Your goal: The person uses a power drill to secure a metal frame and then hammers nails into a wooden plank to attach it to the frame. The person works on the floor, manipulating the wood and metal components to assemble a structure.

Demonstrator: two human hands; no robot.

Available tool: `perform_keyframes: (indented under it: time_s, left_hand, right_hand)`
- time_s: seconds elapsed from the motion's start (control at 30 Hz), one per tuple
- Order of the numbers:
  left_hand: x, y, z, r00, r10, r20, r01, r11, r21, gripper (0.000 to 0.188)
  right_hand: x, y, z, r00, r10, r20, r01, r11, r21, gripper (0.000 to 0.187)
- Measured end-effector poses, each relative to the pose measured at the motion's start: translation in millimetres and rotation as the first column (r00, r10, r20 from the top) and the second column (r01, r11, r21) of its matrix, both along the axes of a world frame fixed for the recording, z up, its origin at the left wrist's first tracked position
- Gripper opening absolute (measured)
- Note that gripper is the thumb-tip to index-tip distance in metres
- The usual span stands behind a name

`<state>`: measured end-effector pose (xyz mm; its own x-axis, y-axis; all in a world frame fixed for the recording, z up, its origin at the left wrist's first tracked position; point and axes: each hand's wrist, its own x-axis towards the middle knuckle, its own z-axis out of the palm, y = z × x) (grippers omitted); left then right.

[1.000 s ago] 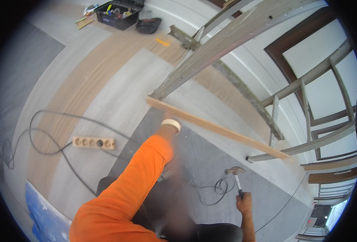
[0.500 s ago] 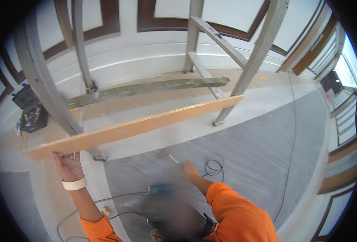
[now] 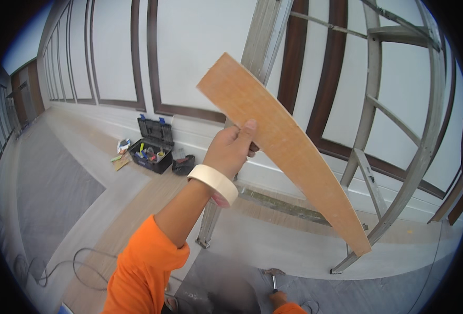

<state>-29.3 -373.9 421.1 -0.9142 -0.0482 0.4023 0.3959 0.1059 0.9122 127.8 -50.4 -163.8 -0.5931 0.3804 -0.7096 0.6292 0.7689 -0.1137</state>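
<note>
My left hand [image 3: 231,149] is raised in front of me and grips a long, flat, light wooden board [image 3: 289,146] near its upper end. The board slants down to the right, and its far end hangs near the floor. A roll of cream masking tape [image 3: 214,183] sits around my left wrist like a bracelet, above an orange sleeve. At the bottom edge my right hand [image 3: 280,300] is low over the grey floor cover, closed on the handle of a hammer [image 3: 272,276] whose head points up.
An open black toolbox [image 3: 152,152] with small tools and a dark bag [image 3: 182,165] stand by the white wall with dark brown frames. A metal ladder frame [image 3: 378,157] rises behind the board. A grey cable [image 3: 64,267] loops on the floor at the lower left.
The view has swung up from the floor toward the wall. My left hand has lifted the board from nearly level to a steep slant. The right hand has stayed low with the hammer.
</note>
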Motion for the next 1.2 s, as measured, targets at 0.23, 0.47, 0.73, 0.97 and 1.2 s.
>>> perform_keyframes:
  time_s: [0.23,0.47,0.73,0.97,1.2]
  left_hand:
    - [-38.2,3.5,2.1,0.602,0.480,-0.638,-0.763,0.582,-0.281,0.063]
    - [-56.1,-10.1,28.8,0.902,-0.309,-0.302,0.372,0.911,0.177,0.071]
    - [-100.2,-34.6,32.9,0.836,-0.310,-0.452,0.276,0.951,-0.140,0.072]
    - [-97.5,-15.1,41.7,0.898,-0.198,-0.392,0.222,0.975,0.016,0.066]
    - [-90.6,-15.5,47.2,0.911,-0.178,-0.372,0.198,0.980,0.017,0.066]
  right_hand:
    - [11.7,4.3,-17.8,0.984,-0.094,-0.152,0.101,0.994,0.038,0.043]
    - [32.4,1.7,5.1,0.930,-0.103,-0.353,0.119,0.993,0.022,0.038]
    - [46.3,15.5,67.3,0.979,-0.117,-0.168,0.134,0.986,0.098,0.048]
    - [92.4,24.9,33.7,0.931,-0.257,-0.260,0.310,0.932,0.189,0.052]
    - [83.8,61.0,27.1,0.714,-0.093,-0.694,0.273,0.950,0.153,0.033]
